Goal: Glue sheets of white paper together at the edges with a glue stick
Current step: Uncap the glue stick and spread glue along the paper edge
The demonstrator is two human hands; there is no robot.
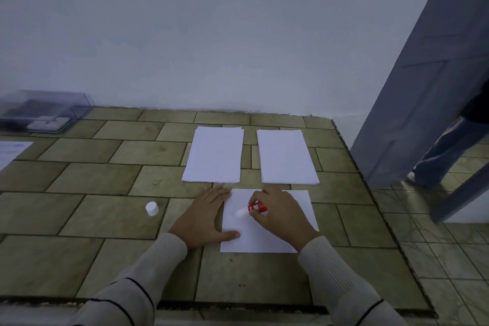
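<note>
A single sheet of white paper [272,233] lies flat on the tiled bench [105,180], near its front right part. The left hand [206,217] rests palm down with fingers spread and flat, gripping nothing; its fingers and thumb overlap the sheet's left edge, while the palm lies on the bench just beside it. The right hand [280,214] is closed around a red glue stick [257,207], which lies nearly level and points left. The stick's white tip [239,212] is at the paper's surface in the upper left part of the sheet; it is blurred, so actual contact cannot be confirmed. The white cap [152,208] stands on the bench, well apart to the left of the left hand. Beyond the sheet, two stacks of white paper sit side by side with a gap between them: the left stack [214,156] and the right stack [287,157]. A clear plastic box [45,108] sits at the far left against the wall, and a printed page [10,151] lies at the left edge of view. Both forearms wear light ribbed sleeves with thin dark stripes [341,280].
</note>
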